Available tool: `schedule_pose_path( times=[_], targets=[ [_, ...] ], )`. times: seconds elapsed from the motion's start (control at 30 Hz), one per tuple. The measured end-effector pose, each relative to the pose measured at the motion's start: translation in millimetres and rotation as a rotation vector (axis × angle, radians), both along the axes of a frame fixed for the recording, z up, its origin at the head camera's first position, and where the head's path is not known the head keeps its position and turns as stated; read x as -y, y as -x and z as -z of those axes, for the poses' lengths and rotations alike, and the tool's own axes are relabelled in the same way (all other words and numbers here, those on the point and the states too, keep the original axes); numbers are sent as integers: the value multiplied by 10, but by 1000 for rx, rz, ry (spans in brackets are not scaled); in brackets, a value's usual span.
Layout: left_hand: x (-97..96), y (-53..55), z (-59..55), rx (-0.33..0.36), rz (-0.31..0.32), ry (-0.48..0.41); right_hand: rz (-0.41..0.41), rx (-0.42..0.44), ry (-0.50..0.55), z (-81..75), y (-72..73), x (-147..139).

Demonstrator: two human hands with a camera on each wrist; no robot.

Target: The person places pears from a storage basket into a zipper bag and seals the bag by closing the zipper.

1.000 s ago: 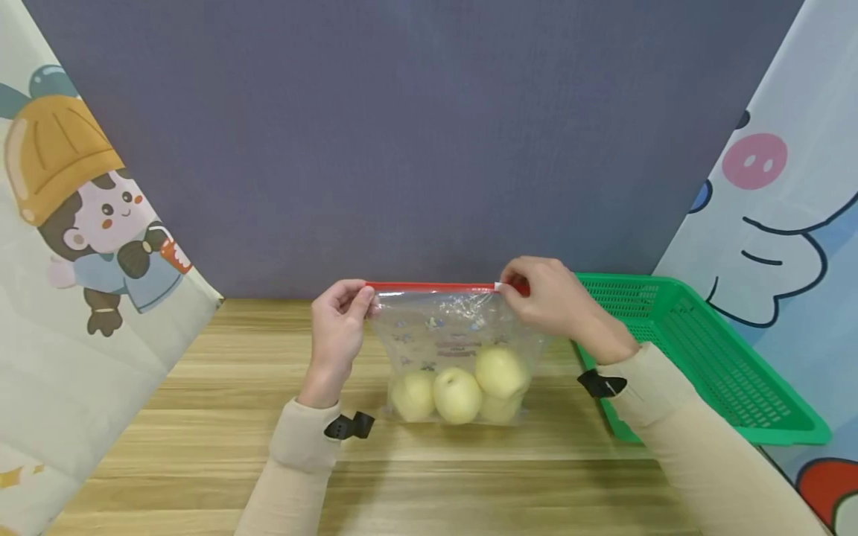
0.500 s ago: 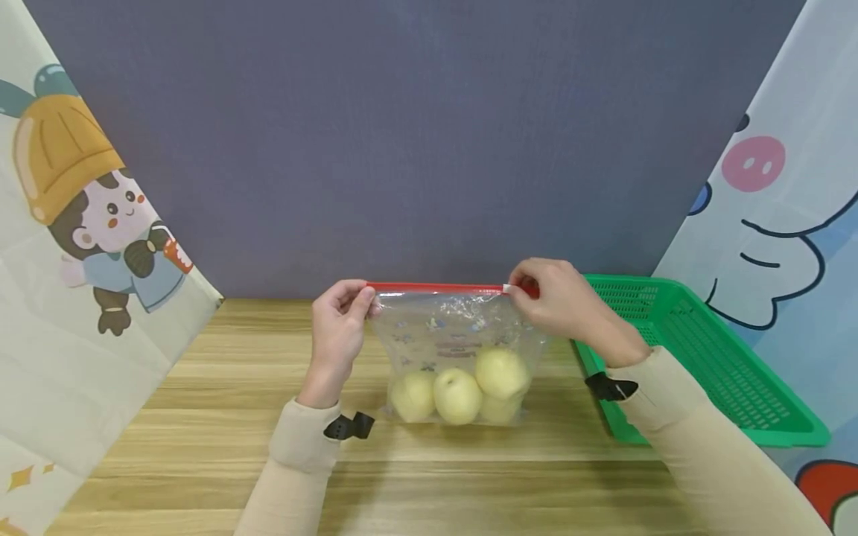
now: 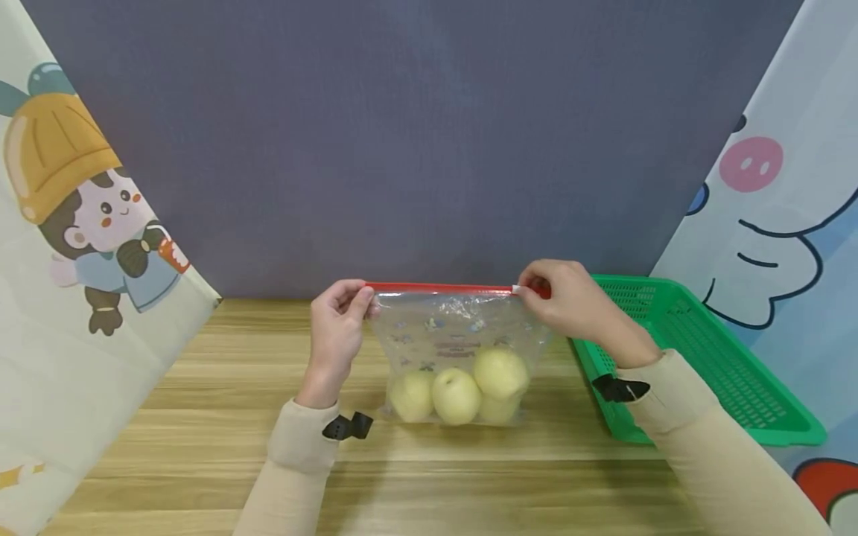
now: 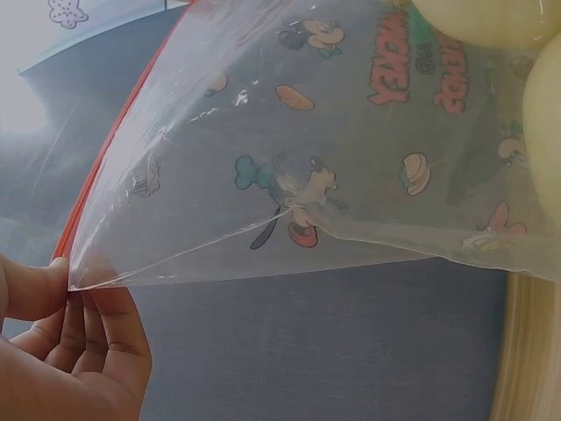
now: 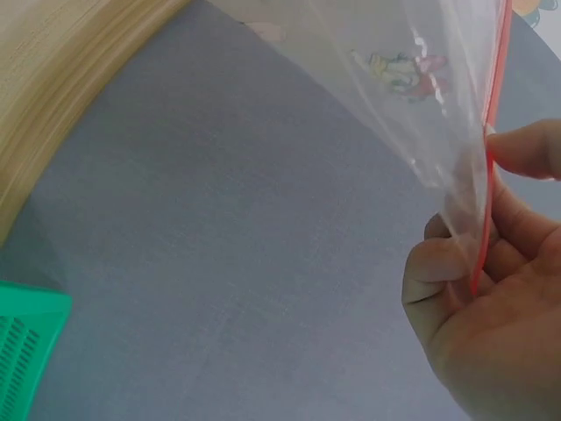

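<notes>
A clear zip bag (image 3: 429, 327) with cartoon prints and a red zip strip (image 3: 442, 288) along its top stands on the wooden table. Several pale yellow round fruits, likely pears or apples (image 3: 457, 396), lie in its bottom. My left hand (image 3: 338, 320) pinches the top left corner between thumb and fingers; the left wrist view shows the thumb (image 4: 35, 288) on that corner. Near the strip's right end, my right hand (image 3: 563, 301) pinches a small white slider (image 3: 516, 290). In the right wrist view, its other fingers (image 5: 438, 263) curl around the bag's corner.
A green perforated plastic basket (image 3: 697, 357) sits at the right, just behind my right forearm. The wooden table (image 3: 201, 417) ends at a grey backdrop (image 3: 429, 134). Cartoon-printed sheets (image 3: 80, 246) flank both sides.
My right hand has slid a little to the right along the red strip with the white slider. My left hand and the fruit in the bag stay almost where they were.
</notes>
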State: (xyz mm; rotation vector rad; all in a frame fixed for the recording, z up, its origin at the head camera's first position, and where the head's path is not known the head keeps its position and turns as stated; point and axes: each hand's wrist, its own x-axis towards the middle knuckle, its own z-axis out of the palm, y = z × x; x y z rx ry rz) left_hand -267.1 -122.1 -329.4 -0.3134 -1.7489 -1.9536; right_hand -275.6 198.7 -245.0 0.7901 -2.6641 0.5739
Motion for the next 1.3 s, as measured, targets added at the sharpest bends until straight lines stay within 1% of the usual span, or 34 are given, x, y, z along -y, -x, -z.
schedule_pose_path(
  times=[0.2,0.37,0.63,1.03,1.3],
  targets=[
    [0,-7,3,21,10,-4,13,34,5,-9,-25,-51],
    [-10,-15,-9,17,-3,-9,12,28,12,-15,-42,-94],
    [-8,-27,-8,18,-17,-2,32,34,5,-13,-50,-178],
    [9,-25,11,28,-10,-10,28,45,39,-31,-111,-275],
    [6,-39,-25,17,-15,-1,30,47,43,-43,-118,-341]
  ],
)
